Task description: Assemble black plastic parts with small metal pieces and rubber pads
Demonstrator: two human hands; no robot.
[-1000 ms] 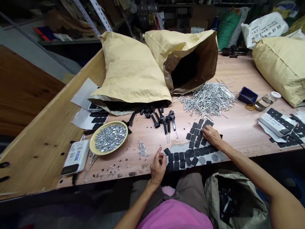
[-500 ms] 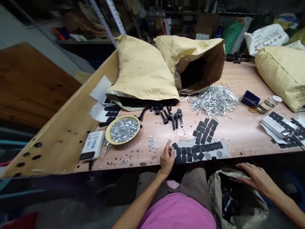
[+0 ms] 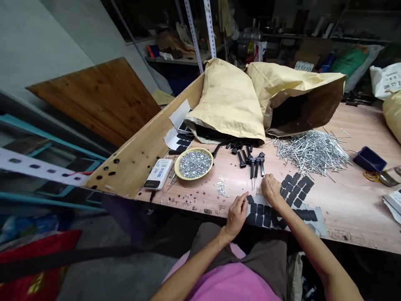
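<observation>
My left hand (image 3: 237, 215) rests at the table's front edge, beside the left end of a sheet of black rounded pads (image 3: 259, 209). Its fingers are curled together, and anything in them is too small or hidden to make out. My right hand (image 3: 271, 190) is closed just above the pads, its fingertips close to the lower ends of several black plastic parts with metal pins (image 3: 257, 164). What it grips, if anything, is hidden. Small metal pieces (image 3: 223, 187) lie scattered left of my hands. Behind the right hand spreads a heap of metal pins (image 3: 313, 151).
A yellow bowl of small metal pieces (image 3: 178, 172) and a white electronic device (image 3: 158, 173) stand left. Two large paper sacks (image 3: 230, 100) lie at the back. To the right are a blue tray (image 3: 370, 159) and a jar (image 3: 391, 176). An open bag (image 3: 293, 274) stands below the table edge.
My right hand has moved from the open bag below the table up to the black parts and closed. The left hand stays by the pads, fingers more curled. The view has turned left.
</observation>
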